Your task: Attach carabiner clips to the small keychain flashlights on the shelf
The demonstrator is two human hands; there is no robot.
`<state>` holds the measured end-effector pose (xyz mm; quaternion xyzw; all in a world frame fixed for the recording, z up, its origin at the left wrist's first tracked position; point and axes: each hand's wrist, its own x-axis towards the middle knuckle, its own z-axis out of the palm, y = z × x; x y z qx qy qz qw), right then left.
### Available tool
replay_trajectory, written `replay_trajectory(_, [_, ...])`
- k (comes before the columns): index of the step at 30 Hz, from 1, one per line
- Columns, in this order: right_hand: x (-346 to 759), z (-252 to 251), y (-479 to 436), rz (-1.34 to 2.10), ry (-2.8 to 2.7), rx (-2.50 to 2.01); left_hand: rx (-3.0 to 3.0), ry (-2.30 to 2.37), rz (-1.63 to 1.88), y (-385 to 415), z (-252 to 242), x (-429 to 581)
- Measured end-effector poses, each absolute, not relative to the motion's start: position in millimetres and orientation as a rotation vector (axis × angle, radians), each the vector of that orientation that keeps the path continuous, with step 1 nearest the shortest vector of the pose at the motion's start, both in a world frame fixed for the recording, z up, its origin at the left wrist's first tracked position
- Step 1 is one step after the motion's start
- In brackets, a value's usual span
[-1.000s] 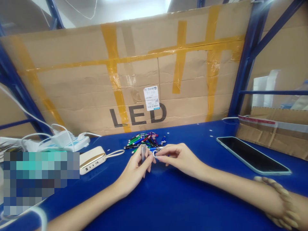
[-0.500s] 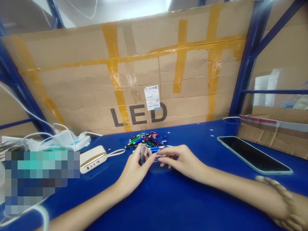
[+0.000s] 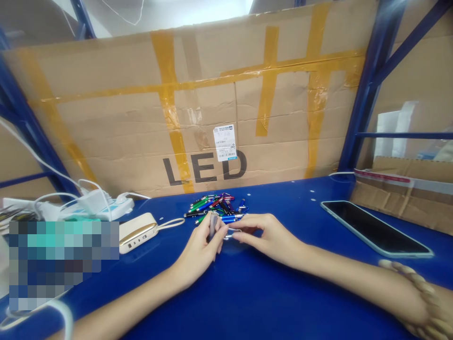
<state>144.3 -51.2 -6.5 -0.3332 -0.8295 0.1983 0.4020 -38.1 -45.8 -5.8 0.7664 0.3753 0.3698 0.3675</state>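
Nearest, a band of round beads [image 3: 414,288] circles the right forearm where it crosses the blue steel shelf [image 3: 269,297]. Above the shelf, the left hand [image 3: 196,252] has a closed grip on a small silver metal tube [image 3: 213,225], held upright between thumb and fingers (its lower end is hidden by the fingers). The right hand [image 3: 272,236] pinches a small silver carabiner [image 3: 230,233] in a closed grip, just beside the tube. Both items sit just in front of a heap of slim green, blue and black pens with coloured carabiners [image 3: 215,208]. To the left lie a cream power bank with gold trim [image 3: 138,232], its loop strap [image 3: 171,223] reaching toward the heap, and a white power strip [image 3: 113,208] with a plugged-in charger [image 3: 90,202]; a pixelated patch [image 3: 60,264] hides the corner nearby. To the right lies a black-screened phone in a pale blue case [image 3: 375,229], beside a torn cardboard mailer [image 3: 396,196]. Farthest, a taped cardboard carton printed "LED" [image 3: 204,167], with a barcode label [image 3: 224,142], stands against the blue rack upright [image 3: 368,89].
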Motion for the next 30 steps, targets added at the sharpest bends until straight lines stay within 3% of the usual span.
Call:
replay_trajectory(14, [145.5, -7.0, -55.2, 0.036, -2.406, -0.734, 2.015, 0.923, 0.883, -48.6, -6.8, -39.5])
replay_trajectory(30, [149.5, -7.4, -45.4, -0.013, -2.325, -0.723, 1.982, 1.043, 0.936, -46.2, -4.9, -39.1])
